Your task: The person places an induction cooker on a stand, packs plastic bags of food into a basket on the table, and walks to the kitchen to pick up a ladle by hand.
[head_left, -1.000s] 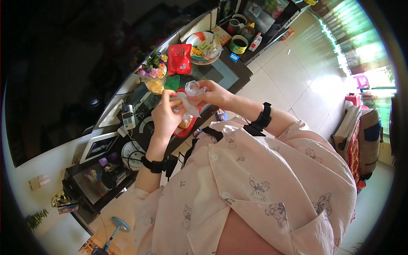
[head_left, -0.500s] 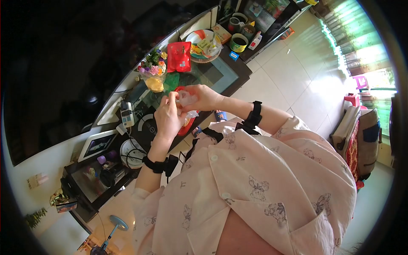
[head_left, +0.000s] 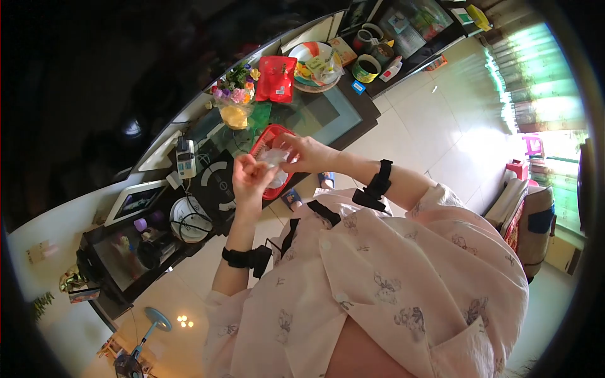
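Observation:
A crumpled, whitish see-through plastic bag (head_left: 273, 157) is stretched between my two hands, above a red plastic basket (head_left: 270, 133) near the front edge of the cabinet. My left hand (head_left: 251, 181) has its fingers curled in on the bag's left side, somewhat blurred. From the other side, my right hand (head_left: 310, 155) pinches the bag between thumb and fingers. More pale plastic shows inside the basket below the hands. What the bag contains, if anything, cannot be made out.
Behind the basket stand a yellowish bag (head_left: 234, 117), artificial flowers (head_left: 236, 93), a red packet (head_left: 276, 79) and a round tray (head_left: 318, 87). A green-labelled tin (head_left: 366, 68) sits farther right. Left are a white power strip (head_left: 185, 159) and a tablet-like screen (head_left: 140, 200).
My hands have drawn slightly apart, with the plastic between them. More of the red basket now shows. The camera view has shifted a little.

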Available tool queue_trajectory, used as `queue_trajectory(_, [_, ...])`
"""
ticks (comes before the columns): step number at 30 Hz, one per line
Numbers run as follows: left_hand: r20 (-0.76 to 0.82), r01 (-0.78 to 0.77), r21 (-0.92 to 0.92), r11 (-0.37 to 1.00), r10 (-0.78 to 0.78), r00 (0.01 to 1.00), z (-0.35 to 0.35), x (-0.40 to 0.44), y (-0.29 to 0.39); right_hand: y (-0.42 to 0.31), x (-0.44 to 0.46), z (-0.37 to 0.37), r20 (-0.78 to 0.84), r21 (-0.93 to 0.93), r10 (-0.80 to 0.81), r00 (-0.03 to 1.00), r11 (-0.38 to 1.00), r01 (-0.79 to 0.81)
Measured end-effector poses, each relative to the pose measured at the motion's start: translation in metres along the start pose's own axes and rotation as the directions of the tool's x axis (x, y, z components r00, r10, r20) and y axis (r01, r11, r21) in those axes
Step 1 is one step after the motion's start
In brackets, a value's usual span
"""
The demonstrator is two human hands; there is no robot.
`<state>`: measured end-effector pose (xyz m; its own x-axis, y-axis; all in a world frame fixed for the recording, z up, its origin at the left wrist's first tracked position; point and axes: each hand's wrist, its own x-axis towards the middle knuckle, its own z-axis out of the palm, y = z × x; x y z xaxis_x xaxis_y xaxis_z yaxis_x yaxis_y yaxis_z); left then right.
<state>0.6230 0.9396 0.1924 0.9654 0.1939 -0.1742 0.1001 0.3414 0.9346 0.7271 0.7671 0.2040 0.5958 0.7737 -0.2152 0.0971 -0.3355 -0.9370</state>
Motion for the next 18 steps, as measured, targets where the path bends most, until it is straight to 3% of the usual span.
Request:
queue_trajectory(1, [-0.029, 0.026, -0.172, 0.985, -0.031, 0.999, -0.003, -0.002, 0.001, 0.002, 0.002, 0.004, 0.029, 0.059, -0.046, 0.999, 0.997, 0.044])
queue_trajectory(2, [-0.039, 0.029, -0.178, 0.984, -0.037, 0.999, -0.006, -0.005, 0.002, 0.008, 0.005, 0.01, 0.04, 0.06, -0.04, 0.998, 0.997, 0.038])
queue_trajectory(4, [-0.017, 0.073, -0.332, 0.941, -0.083, 0.996, -0.013, -0.01, 0.004, 0.017, 0.012, 0.022, 0.038, 0.435, -0.168, 0.985, 0.89, 0.135])
queue_trajectory(5, [-0.017, 0.055, -0.296, 0.954, -0.063, 0.998, -0.013, -0.013, 0.003, 0.014, 0.008, 0.026, 0.093, 0.575, -0.14, 0.986, 0.815, 0.062])
queue_trajectory(6, [-0.033, 0.058, -0.302, 0.952, -0.071, 0.997, -0.016, -0.017, -0.003, 0.019, 0.009, 0.031, 0.109, 0.579, -0.134, 0.985, 0.814, 0.047])
queue_trajectory(7, [-0.036, 0.091, -0.223, 0.971, -0.101, 0.994, -0.019, -0.019, -0.011, 0.027, 0.012, 0.037, 0.346, 0.287, 0.043, 0.937, 0.946, -0.149])
queue_trajectory(8, [-0.041, 0.125, -0.143, 0.982, -0.133, 0.99, -0.017, -0.022, -0.012, 0.035, 0.013, 0.044, 0.5, -0.066, 0.268, 0.824, 0.96, -0.272])
queue_trajectory(9, [-0.058, 0.183, -0.162, 0.97, -0.195, 0.979, -0.014, -0.026, -0.012, 0.04, 0.005, 0.063, 0.234, 0.255, 0.021, 0.972, 0.963, -0.082])
queue_trajectory(10, [-0.07, 0.188, -0.169, 0.968, -0.202, 0.977, -0.02, -0.029, -0.018, 0.046, 0.007, 0.067, 0.248, 0.257, 0.026, 0.968, 0.962, -0.092])
queue_trajectory(12, [-0.047, 0.193, 0.146, 0.97, -0.188, 0.981, -0.036, -0.037, -0.033, 0.057, 0.007, 0.071, 0.312, -0.247, 0.102, 0.945, 0.969, -0.024])
queue_trajectory(13, [-0.045, 0.169, 0.311, 0.935, -0.163, 0.986, -0.045, -0.043, -0.036, 0.075, 0.01, 0.07, 0.316, -0.299, -0.127, 0.94, 0.927, 0.226])
queue_trajectory(14, [-0.057, 0.181, 0.304, 0.935, -0.171, 0.984, -0.047, -0.05, -0.038, 0.083, 0.015, 0.067, 0.329, -0.293, -0.12, 0.937, 0.93, 0.223])
queue_trajectory(16, [-0.05, 0.15, 0.419, 0.895, -0.143, 0.989, -0.05, -0.059, -0.04, 0.096, 0.027, 0.061, 0.431, -0.471, -0.26, 0.864, 0.752, 0.461])
queue_trajectory(18, [-0.081, 0.191, 0.409, 0.892, -0.173, 0.982, -0.054, -0.062, -0.04, 0.108, 0.038, 0.054, 0.454, -0.483, -0.325, 0.83, 0.693, 0.535])
